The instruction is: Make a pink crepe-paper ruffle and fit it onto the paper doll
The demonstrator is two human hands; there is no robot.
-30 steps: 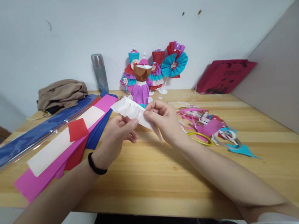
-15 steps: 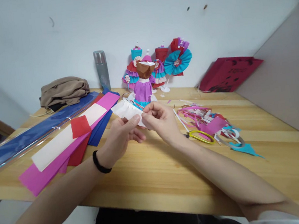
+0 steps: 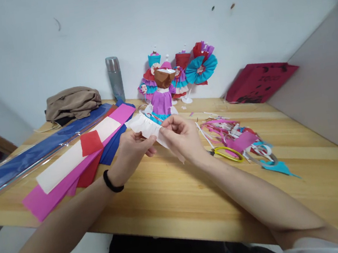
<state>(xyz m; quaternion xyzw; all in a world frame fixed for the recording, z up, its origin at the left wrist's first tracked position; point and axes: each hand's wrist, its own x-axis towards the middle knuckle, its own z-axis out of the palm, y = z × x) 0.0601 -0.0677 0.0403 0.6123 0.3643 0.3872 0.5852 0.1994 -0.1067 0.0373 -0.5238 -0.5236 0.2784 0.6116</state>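
A strip of white crepe paper (image 3: 144,125), gathered into small pleats along its upper edge, is stretched between my two hands above the table. My left hand (image 3: 133,150) pinches its lower side between thumb and fingers. On the pleated edge, the thumb and index finger of my right hand (image 3: 182,135) are closed, and part of the strip hangs down below them. Just behind the strip stands a small dress form (image 3: 162,102) in a paper dress with brown, purple and turquoise parts. The strip and my fingers cover its lower end.
Crepe paper sheets (image 3: 68,164) and a plastic-wrapped blue pack (image 3: 47,144) lie left. Yellow-handled scissors (image 3: 229,154), tape (image 3: 266,155) and paper scraps (image 3: 241,140) lie right. Behind are a flask (image 3: 115,79), brown cloth (image 3: 72,102), more dressed forms (image 3: 183,62) and a red bag (image 3: 259,83).
My left hand has shifted slightly left and its fingers have drawn in. More of the white strip now shows, with its pleats spread and an end hanging below my right hand.
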